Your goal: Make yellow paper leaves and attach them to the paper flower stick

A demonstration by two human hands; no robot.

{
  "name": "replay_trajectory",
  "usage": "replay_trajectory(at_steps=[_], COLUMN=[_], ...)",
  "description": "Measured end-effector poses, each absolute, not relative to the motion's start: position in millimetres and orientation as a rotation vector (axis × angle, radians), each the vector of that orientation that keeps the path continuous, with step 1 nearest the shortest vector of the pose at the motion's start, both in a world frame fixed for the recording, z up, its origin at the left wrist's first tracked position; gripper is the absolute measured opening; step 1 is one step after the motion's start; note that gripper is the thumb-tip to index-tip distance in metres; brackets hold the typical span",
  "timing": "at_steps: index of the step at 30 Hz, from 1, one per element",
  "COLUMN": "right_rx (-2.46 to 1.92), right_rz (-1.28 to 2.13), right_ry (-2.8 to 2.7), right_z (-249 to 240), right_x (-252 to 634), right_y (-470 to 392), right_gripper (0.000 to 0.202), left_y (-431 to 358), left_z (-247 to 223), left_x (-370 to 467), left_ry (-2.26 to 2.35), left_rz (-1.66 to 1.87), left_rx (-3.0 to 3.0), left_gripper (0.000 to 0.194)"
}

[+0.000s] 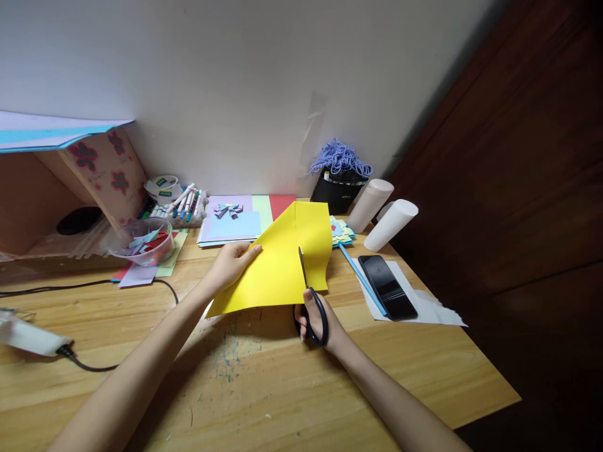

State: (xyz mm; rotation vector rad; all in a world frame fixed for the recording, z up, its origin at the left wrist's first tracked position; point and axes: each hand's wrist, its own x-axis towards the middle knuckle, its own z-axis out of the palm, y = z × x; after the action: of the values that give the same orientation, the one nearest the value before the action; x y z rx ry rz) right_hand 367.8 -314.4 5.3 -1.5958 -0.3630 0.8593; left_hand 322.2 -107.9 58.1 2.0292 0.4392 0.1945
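Note:
A yellow sheet of paper (277, 257) is held up above the wooden table. My left hand (232, 265) pinches its left edge, thumb on the near face and the other fingers behind, out of sight. My right hand (325, 321) is closed through the dark handles of a pair of scissors (321, 326). One blade lies over the front of the paper, pointing up and away along a cut that starts at the lower edge. A faint straight line continues above the blade toward the top edge. Right of the cut, the strip of paper bends slightly.
Behind the paper lie stacked coloured sheets (264, 210), with markers (186, 204) and a bowl of paper scraps (146, 245) to the left. A phone (387, 285), a blue-stemmed paper flower (341, 232), two cylinders (391, 226) and a yarn-topped black pouch (336, 191) stand right. A glue gun (32, 333) lies far left.

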Motion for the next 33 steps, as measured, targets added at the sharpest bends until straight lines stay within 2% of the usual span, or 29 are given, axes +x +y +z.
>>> replay_trajectory(at_steps=[8,17,30,33], right_rx=[-1.605,-1.576,-1.613,-1.64], right_rz=[0.853,0.831,0.806,0.818], right_ry=[-0.343,-0.446,-0.358,-0.356], right_z=[6.5,7.0,1.5,6.7], right_x=[366.6,369.0,370.2,369.8], right_y=[-313.3,-313.5,-313.8,-314.2], right_gripper=[0.068,0.08,0.069,0.071], left_y=[-107.8,-112.2,-113.8,-106.4], left_z=[58.3,57.3,60.3,64.8], left_x=[322.1,321.5,320.5,315.6], left_ry=[0.437,0.386,0.398,0.389], left_rz=[0.209,0.12,0.132,-0.016], left_rx=[2.012,1.956,1.929,1.861], left_gripper=[0.043,0.036,0.039,0.04])
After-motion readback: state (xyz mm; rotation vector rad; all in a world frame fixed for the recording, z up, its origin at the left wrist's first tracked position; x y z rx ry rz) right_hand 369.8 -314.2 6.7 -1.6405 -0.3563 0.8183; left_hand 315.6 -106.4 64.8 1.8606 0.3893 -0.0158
